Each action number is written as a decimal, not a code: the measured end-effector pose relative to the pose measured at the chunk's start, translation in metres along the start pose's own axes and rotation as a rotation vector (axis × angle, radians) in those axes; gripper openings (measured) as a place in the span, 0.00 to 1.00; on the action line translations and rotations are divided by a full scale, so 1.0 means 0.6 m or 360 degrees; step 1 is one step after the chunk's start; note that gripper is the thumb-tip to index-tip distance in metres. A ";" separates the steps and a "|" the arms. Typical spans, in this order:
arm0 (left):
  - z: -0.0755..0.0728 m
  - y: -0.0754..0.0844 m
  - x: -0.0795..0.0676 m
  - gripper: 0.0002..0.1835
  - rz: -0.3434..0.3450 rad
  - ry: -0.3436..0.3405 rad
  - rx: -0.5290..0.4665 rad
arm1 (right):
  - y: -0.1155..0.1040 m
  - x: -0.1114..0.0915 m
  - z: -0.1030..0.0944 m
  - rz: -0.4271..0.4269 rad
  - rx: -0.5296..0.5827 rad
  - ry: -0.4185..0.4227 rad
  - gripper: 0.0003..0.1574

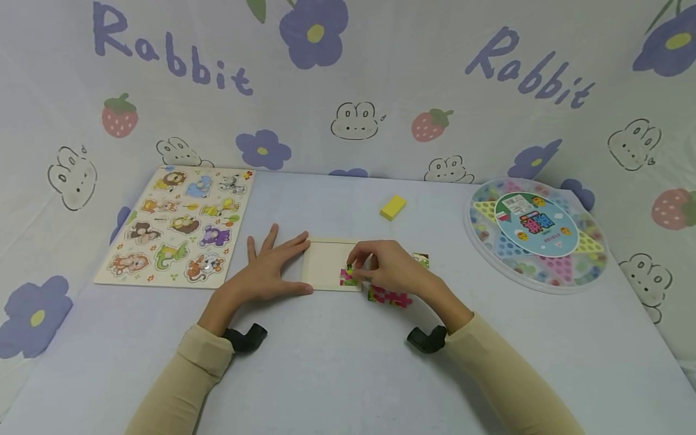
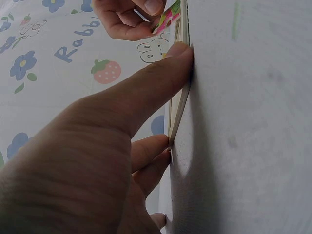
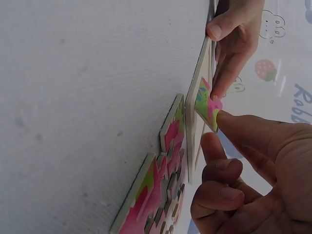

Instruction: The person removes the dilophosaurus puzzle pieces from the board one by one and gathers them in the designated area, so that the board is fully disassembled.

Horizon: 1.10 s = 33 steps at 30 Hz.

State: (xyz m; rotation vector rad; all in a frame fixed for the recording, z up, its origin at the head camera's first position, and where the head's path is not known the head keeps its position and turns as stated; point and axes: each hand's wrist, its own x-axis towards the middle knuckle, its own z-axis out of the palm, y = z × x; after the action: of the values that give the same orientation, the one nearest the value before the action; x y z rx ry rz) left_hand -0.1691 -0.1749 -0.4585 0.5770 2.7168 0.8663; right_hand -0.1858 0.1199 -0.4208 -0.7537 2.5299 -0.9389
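A shallow pale wooden puzzle tray (image 1: 326,266) lies in front of me. My left hand (image 1: 269,269) spreads straight fingers at its left end, the thumb touching the near edge and a fingertip at the far left corner. My right hand (image 1: 388,266) pinches a pink and green puzzle piece (image 3: 209,105) between thumb and finger. The piece tilts over the tray's near right corner. Several more pink puzzle pieces (image 1: 390,297) lie just right of the tray, partly hidden below the right hand. Another patterned piece (image 1: 421,260) shows behind the right wrist.
An animal puzzle board (image 1: 179,226) lies at the left. A yellow block (image 1: 393,207) sits behind the tray. The round, star-patterned game board (image 1: 538,235) is at the right. Black curved wrist mounts (image 1: 426,339) stick out near both cuffs. A printed cloth hangs behind.
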 end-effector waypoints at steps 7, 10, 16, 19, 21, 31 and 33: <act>-0.001 0.001 -0.001 0.54 0.0002 -0.0002 -0.0011 | 0.001 -0.002 0.001 0.0018 0.0045 0.0003 0.10; -0.001 0.001 -0.002 0.54 0.0003 -0.0003 -0.0015 | 0.002 -0.003 0.002 0.0007 0.0055 0.0014 0.09; 0.001 -0.001 -0.001 0.54 0.0001 0.0000 -0.0006 | 0.005 -0.008 0.002 0.0005 0.0055 0.0088 0.09; 0.001 -0.002 0.000 0.54 0.0004 -0.0002 -0.0001 | 0.007 -0.013 -0.001 0.0032 0.0073 0.0125 0.09; 0.001 -0.003 0.000 0.54 0.0006 -0.0002 -0.0002 | 0.010 -0.017 -0.005 0.0046 0.0081 0.0137 0.09; 0.002 -0.003 0.001 0.54 0.0006 -0.0004 -0.0005 | 0.033 -0.054 -0.025 0.0100 0.0104 0.0164 0.08; 0.002 -0.002 0.001 0.54 0.0003 -0.0007 -0.0006 | 0.037 -0.065 -0.029 0.0113 0.0102 0.0169 0.08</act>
State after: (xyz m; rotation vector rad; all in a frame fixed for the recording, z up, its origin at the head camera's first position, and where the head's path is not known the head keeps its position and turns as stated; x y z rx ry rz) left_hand -0.1697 -0.1752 -0.4601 0.5805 2.7106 0.8693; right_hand -0.1710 0.1656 -0.4186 -0.6056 2.5849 -1.0565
